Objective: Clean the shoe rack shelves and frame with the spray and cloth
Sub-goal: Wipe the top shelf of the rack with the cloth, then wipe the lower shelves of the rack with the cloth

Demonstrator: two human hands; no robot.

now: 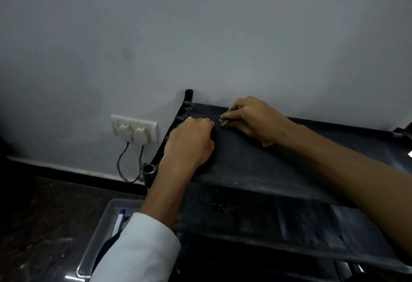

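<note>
The black shoe rack (256,170) stands against a grey wall, its dusty top shelf in the middle of the view. My left hand (189,142) rests on the shelf's left end beside the side frame (166,141), fingertips pressing down. My right hand (252,116) is further back on the same shelf and grips a small beige cloth (224,123). Only the cloth's edges show, under the fingers and by the wrist. Pale specks lie on the lower shelf (278,221). A white and blue object (119,221), possibly the spray, lies in a clear bin at lower left.
A wall socket (133,130) with two plugs and hanging cables (124,168) is just left of the rack. The clear plastic bin (95,243) sits on the dark floor (44,214) against the rack's left side. The wall is directly behind the rack.
</note>
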